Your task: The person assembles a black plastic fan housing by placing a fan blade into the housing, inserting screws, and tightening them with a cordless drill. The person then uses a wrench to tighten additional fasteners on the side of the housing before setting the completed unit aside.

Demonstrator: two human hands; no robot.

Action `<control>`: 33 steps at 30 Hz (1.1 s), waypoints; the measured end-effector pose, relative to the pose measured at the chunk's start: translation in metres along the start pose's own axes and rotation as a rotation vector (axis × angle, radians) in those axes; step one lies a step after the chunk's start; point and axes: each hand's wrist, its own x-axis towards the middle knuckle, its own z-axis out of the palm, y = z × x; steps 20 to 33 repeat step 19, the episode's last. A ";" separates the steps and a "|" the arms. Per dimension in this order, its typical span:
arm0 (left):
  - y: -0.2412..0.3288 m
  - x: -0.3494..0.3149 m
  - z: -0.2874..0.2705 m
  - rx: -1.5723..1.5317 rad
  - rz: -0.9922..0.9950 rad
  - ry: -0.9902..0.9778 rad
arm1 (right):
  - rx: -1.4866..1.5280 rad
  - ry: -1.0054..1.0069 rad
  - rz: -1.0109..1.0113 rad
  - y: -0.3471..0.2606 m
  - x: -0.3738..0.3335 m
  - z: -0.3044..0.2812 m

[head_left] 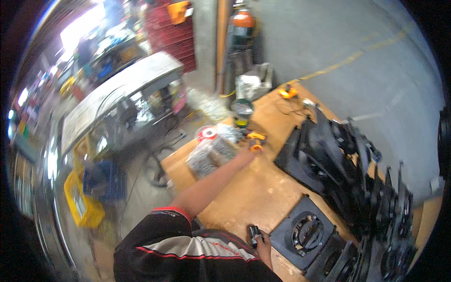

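Observation:
My left arm stretches across the wooden table. My left hand (247, 153) is closed at an orange-and-black power tool (256, 140) near the far edge; blur hides its fingers in part. Close to my body, my right hand (264, 240) grips a black cylindrical part (254, 235) by its side. To the right of that hand lies a square black fan shroud (280, 231) with a round opening and a fan inside. Beside my left forearm are clear plastic bags of small parts (206, 157) and a red-and-white spool (206, 133).
Many black plastic shrouds (329, 164) are stacked along the table's right side. A dark tub (242, 112) and an orange tool (288, 91) stand toward the back. Left of the table are a white-topped bench (127, 91) and yellow (82, 199) and blue crates (105, 180) on the floor.

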 end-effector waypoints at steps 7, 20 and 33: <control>-0.058 -0.228 -0.128 0.068 0.105 -0.036 | -0.010 -0.252 0.070 -0.090 0.005 0.051; -0.129 -0.355 -0.349 -0.243 -0.153 -0.024 | -0.651 -1.083 -0.371 -0.170 0.017 0.377; -0.129 -0.355 -0.349 -0.243 -0.153 -0.024 | -0.651 -1.083 -0.371 -0.170 0.017 0.377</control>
